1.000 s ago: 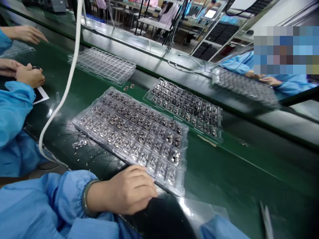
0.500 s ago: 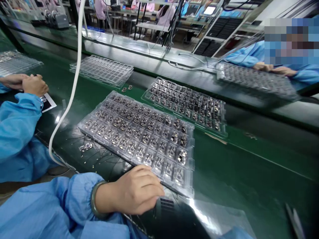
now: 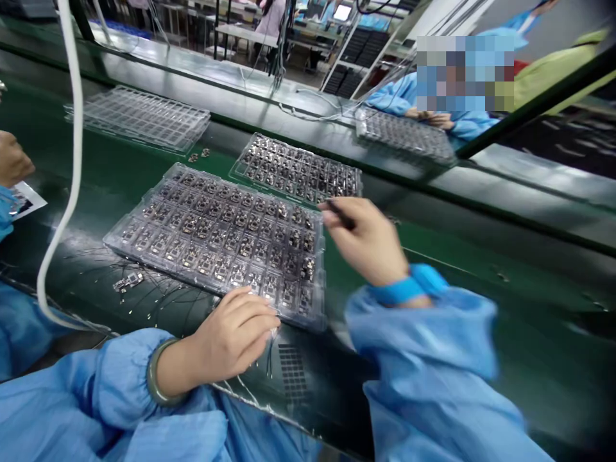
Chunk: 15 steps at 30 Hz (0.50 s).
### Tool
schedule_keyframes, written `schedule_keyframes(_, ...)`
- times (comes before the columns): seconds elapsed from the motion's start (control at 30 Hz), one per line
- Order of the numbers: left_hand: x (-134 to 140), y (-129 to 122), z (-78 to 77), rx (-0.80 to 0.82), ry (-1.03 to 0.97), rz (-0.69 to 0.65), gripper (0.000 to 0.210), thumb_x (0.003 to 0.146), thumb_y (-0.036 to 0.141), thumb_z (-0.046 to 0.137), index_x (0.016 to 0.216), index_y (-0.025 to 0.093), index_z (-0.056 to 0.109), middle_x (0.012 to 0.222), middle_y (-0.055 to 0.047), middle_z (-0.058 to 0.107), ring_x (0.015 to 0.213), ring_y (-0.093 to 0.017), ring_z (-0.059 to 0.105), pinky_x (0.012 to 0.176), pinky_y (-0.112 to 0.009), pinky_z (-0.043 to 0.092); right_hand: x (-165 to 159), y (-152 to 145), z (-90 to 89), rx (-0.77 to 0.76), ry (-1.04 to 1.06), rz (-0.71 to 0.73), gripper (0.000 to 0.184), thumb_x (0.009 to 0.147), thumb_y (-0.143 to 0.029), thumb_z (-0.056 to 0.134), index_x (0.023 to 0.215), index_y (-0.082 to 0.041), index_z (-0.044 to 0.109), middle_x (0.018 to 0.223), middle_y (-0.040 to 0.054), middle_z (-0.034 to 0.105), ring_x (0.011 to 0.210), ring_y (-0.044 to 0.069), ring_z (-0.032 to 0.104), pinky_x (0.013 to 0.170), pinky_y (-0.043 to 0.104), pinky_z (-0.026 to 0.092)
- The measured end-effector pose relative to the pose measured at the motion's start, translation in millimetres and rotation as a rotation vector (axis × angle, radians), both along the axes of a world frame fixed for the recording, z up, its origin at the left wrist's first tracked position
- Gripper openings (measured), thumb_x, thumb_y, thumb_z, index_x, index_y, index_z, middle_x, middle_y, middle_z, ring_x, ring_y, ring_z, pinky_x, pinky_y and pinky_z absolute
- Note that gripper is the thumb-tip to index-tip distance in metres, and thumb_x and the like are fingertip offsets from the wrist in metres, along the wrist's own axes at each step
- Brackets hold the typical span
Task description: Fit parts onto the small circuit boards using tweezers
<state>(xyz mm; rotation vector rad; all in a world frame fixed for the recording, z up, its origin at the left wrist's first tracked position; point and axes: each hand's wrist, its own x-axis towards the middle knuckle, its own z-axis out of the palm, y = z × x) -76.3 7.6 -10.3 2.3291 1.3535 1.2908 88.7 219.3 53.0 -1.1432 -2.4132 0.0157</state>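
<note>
My left hand (image 3: 235, 335) rests at the front edge of a clear plastic tray (image 3: 108, 239), its fingers curled together. Thin dark wires show just below the fingertips; what they pinch, if anything, is hidden. Small circuit boards (image 3: 245, 247) fill the tray's pockets in rows. Over the tray's right end, my right hand (image 3: 368, 240) is closed on dark tweezers (image 3: 341, 213), somewhat blurred, pointing toward a second tray of boards (image 3: 298, 168) behind. Loose boards with wires (image 3: 129, 281) lie left of my left hand.
A stack of clear trays (image 3: 144, 119) stands at the back left, with two small boards (image 3: 199, 155) beside it. A white cable (image 3: 72, 160) hangs at left, near a neighbour's hand (image 3: 13, 159). Across the bench, a co-worker's hands (image 3: 428, 117) are at another tray (image 3: 404, 136).
My right hand has come into view from the lower right with the tweezers, up to the tray's right end. The view has swung right; my left hand stays at the tray's front edge.
</note>
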Motion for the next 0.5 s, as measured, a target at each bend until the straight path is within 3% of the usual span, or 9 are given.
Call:
schedule_keyframes(0.13, -1, 0, -0.4, 0.000, 0.004, -0.002, 0.019, 0.088, 0.008, 0.052, 0.104, 0.013, 0.061, 0.102, -0.008, 0.070, 0.104, -0.020, 0.062, 0.104, -0.044, 0.042, -36, 19, -33.4, -0.138, -0.130, 0.036, 0.027, 0.087, -0.026, 0.058, 0.112, -0.020, 0.065, 0.121, 0.0093, 0.061, 0.109, 0.023, 0.061, 0.090, 0.037, 0.052)
schedule_keyframes(0.23, -2, -1, -1.0, -0.004, -0.005, 0.001, 0.018, 0.087, 0.007, 0.052, 0.102, 0.013, 0.061, 0.102, -0.008, 0.070, 0.104, -0.019, 0.062, 0.105, -0.043, 0.041, -56, 33, -48.6, -0.165, -0.187, 0.004, 0.033, 0.088, -0.031, 0.056, 0.119, -0.021, 0.062, 0.124, 0.0085, 0.060, 0.107, 0.023, 0.062, 0.087, 0.035, 0.052)
schedule_keyframes(0.5, -2, -2, 1.3, -0.005, -0.046, -0.034, 0.018, 0.087, 0.007, 0.053, 0.102, 0.013, 0.060, 0.100, -0.007, 0.070, 0.103, -0.019, 0.062, 0.104, -0.044, 0.043, -64, 45, -37.9, -0.148, -0.305, -0.074, 0.033, 0.087, -0.023, 0.053, 0.117, -0.025, 0.064, 0.113, 0.0064, 0.068, 0.101, 0.024, 0.064, 0.085, 0.035, 0.049)
